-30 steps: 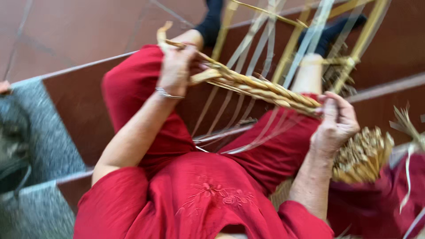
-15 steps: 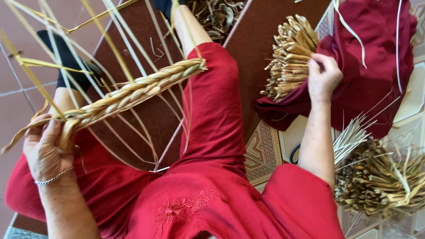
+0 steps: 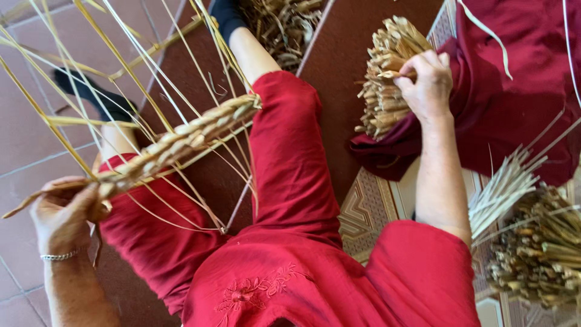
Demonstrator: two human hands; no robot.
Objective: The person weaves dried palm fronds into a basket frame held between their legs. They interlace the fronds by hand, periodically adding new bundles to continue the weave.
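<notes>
A long stretch of straw braid point(image 3: 181, 142) is already plaited; its loose strands remain unwoven. The left hand point(image 3: 63, 209) grips its near end, while the right hand point(image 3: 426, 85) seemingly pinches a stalk from the straw bundle point(image 3: 384, 82) beneath its fingers.

This looks like a home floor used for straw craft. The person sits on terracotta tiles point(image 3: 24, 139), with a patterned tile border point(image 3: 369, 206) at the right edge. Bundles of cut straw point(image 3: 387, 79) lie on a dark red cloth point(image 3: 514, 103) (more stalks point(image 3: 538, 248) are heaped at the right), and a half-woven braid point(image 3: 181, 142) shows handwork.
</notes>
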